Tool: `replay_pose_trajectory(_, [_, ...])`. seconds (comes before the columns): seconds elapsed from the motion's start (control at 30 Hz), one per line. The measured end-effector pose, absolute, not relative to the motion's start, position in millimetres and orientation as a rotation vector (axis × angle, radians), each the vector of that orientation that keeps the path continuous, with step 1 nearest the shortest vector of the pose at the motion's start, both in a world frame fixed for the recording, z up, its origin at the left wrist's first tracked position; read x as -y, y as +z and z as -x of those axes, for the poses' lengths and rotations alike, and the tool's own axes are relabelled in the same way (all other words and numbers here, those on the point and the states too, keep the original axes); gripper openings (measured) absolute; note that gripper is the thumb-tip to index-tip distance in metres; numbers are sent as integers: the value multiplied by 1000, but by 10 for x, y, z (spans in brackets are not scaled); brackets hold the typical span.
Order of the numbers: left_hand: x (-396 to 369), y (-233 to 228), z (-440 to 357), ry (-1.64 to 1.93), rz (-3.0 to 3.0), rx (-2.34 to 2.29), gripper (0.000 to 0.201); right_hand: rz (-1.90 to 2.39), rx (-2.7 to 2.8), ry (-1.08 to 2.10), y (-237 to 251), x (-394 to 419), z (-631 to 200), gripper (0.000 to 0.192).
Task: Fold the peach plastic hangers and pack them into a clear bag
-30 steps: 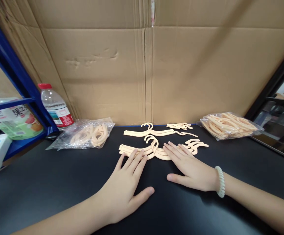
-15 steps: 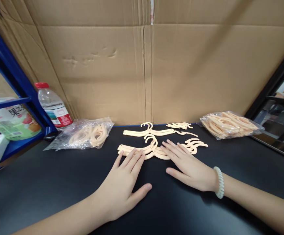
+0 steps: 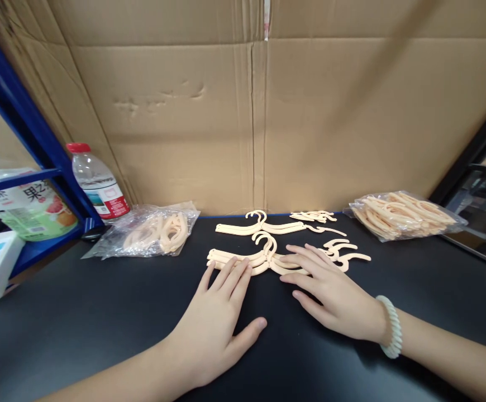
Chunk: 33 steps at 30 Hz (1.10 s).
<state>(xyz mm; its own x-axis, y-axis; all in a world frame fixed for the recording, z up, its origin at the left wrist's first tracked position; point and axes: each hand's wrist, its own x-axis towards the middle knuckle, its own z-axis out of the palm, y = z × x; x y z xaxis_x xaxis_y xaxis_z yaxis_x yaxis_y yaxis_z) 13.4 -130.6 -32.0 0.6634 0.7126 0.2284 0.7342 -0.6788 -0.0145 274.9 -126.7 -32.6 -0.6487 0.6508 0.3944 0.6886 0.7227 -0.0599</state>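
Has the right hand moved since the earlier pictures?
Yes: the right hand, mainly at the wrist, has moved slightly back, away from the fixed cardboard.

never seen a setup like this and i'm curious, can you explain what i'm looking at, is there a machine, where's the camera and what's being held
There is no machine: these are a person's own bare hands, seen by a camera worn on the head, looking forward and down. The left hand lies spread, its fingertips on the near group of beige hangers. The right hand, with a pale bracelet at its wrist, has its fingers over the other side of that group. Neither hand grips anything. Farther back on the black table are more hangers and some thin pieces. Clear bags of beige pieces sit at left and right, and a red-capped bottle is at the left. Cardboard forms the backdrop.
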Motion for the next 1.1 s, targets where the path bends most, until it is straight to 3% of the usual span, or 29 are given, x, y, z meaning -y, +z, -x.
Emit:
replay_pose_trajectory(0.63, [1285, -365, -125, -383, 2767, 1167, 68, 1068, 2502, 12, -299, 1266, -2780, 28])
replay_pose_trajectory(0.9, [1357, -197, -178, -379, 3111, 767, 62, 996, 2423, 26, -281, 1290, -2743, 24])
replay_pose_trajectory(1.1, [1363, -104, -212, -299, 3215, 703, 52, 880, 2642, 207, -179, 1441, -2652, 18])
